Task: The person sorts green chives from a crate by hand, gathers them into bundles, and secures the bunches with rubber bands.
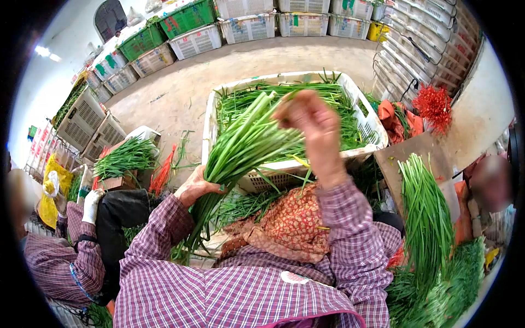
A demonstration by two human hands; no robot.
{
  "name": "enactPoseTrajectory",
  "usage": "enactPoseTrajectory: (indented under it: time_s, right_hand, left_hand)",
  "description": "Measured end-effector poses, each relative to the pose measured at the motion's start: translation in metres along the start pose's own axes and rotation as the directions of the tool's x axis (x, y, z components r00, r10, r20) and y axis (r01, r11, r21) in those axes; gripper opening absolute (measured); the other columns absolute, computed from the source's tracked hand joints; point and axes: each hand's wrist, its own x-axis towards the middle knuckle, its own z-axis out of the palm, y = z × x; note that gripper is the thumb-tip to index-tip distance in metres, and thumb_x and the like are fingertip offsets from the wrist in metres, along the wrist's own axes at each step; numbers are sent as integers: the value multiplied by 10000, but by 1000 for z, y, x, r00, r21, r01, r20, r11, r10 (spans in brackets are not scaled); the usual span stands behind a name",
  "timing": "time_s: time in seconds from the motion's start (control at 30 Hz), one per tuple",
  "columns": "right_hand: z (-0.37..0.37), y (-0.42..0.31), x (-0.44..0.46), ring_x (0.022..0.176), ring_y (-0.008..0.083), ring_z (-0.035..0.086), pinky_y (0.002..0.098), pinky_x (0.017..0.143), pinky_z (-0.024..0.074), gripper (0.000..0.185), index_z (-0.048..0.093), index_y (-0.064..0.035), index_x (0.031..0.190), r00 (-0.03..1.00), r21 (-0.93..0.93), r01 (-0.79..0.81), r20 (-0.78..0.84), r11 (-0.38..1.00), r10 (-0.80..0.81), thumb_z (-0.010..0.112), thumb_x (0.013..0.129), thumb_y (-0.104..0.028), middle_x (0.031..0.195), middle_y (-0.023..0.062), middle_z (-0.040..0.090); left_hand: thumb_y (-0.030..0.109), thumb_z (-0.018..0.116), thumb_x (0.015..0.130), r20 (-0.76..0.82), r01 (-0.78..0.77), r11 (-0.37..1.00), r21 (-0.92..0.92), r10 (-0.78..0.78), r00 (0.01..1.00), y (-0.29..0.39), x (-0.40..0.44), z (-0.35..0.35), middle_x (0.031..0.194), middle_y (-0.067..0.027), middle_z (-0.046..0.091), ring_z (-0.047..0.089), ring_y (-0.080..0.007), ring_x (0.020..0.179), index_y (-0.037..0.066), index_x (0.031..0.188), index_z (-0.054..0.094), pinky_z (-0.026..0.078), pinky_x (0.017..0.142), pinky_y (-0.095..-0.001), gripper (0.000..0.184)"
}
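My left hand [196, 186] is wrapped round a thick bunch of garlic chives [245, 141], gripping it low down. The pale stem ends point up and away from me, while the green leaves hang below the fist. Beside the top of the bunch is my right hand [310, 117], smeared by motion, its fingers curled in a pinch. What sits between those fingertips is too blurred to name. Just beyond both hands stands a white plastic crate [210, 128] filled with more chives [328, 101]. A flowered cloth [295, 227] covers my lap.
To the right, a sheaf of chives [426, 213] lies on a board [394, 158], near a bundle of red ties [432, 106]. At left sits a co-worker with a white glove [92, 206], beside a chive pile [128, 158]. Stacked crates [249, 28] line the back.
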Motion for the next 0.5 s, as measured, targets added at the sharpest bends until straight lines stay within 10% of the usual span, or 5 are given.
enactPoseTrajectory:
  time_s: [0.13,0.27,0.3,0.37,0.5]
  right_hand:
    - [-38,-44,8,787,154,674,263,689,586,173,631,-45,1028,985,274,143,-133,951,-109,585,936,-184,890,72,675]
    - [-59,-43,-14,874,177,656,311,713,554,194,654,-90,1070,972,-263,-139,147,955,182,601,918,-198,943,54,672]
    - [-61,-27,-21,896,188,649,322,729,543,208,661,-97,1075,934,-529,-170,184,832,307,619,903,-207,955,58,669]
    - [-65,16,-41,866,187,645,314,733,527,269,669,-93,1086,965,-934,246,262,259,28,672,837,-196,1007,91,649]
    - [-26,23,-42,656,153,639,290,636,551,370,608,-104,1161,992,-752,42,111,658,63,702,809,-166,956,75,663]
  left_hand:
    - [8,678,652,-39,44,997,-61,-47,998,-16,2,-11,988,-41,639,579,-136,867,2,1116,592,465,805,-272,472]
    - [27,689,624,-20,115,972,-204,-122,992,-29,3,-19,1072,-53,605,557,-162,965,20,1197,536,443,876,-292,593]
    - [43,698,615,-24,99,963,-250,-109,994,-29,2,-19,1090,-54,598,547,-166,993,24,1206,528,432,893,-298,615]
    - [55,705,617,-26,116,955,-272,-128,991,-21,-1,-13,1091,-52,594,546,-165,994,28,1210,526,434,893,-297,620]
    - [81,721,627,-9,190,928,-320,-204,979,0,-8,-1,1090,-45,586,549,-158,986,38,1226,520,445,883,-295,632]
